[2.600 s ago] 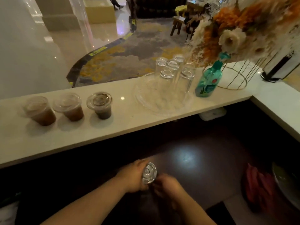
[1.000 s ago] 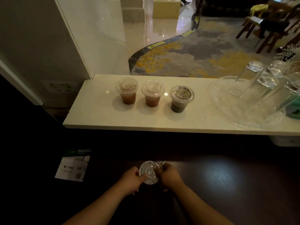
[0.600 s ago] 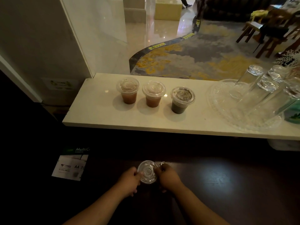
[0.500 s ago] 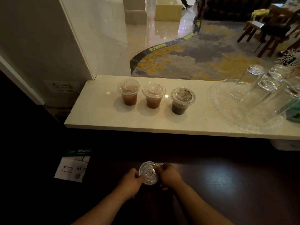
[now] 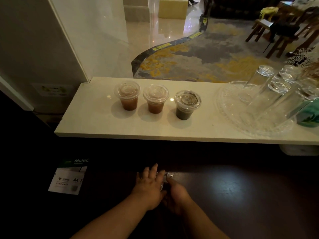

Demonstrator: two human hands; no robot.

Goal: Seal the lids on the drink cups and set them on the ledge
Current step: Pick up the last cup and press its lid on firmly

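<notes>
Three lidded plastic cups stand in a row on the pale stone ledge (image 5: 96,121): two with reddish-brown drink (image 5: 127,97) (image 5: 155,98) and one with dark drink (image 5: 187,104). Down on the dark counter a fourth clear cup (image 5: 162,182) is almost hidden under my hands; only a sliver of its lid rim shows. My left hand (image 5: 148,183) lies flat on top of the lid, fingers straight and spread. My right hand (image 5: 176,192) is curled round the cup's right side.
A clear glass tray (image 5: 229,107) with several upturned tall glasses (image 5: 259,94) fills the ledge's right part, next to a teal bottle (image 5: 309,116). A white paper ream label (image 5: 68,180) lies on the dark counter at the left. A white wall stands at the ledge's left end.
My left hand has moved from the lid's left edge onto its top, fingers spread flat and covering it. My right hand has stayed on the cup's right side.
</notes>
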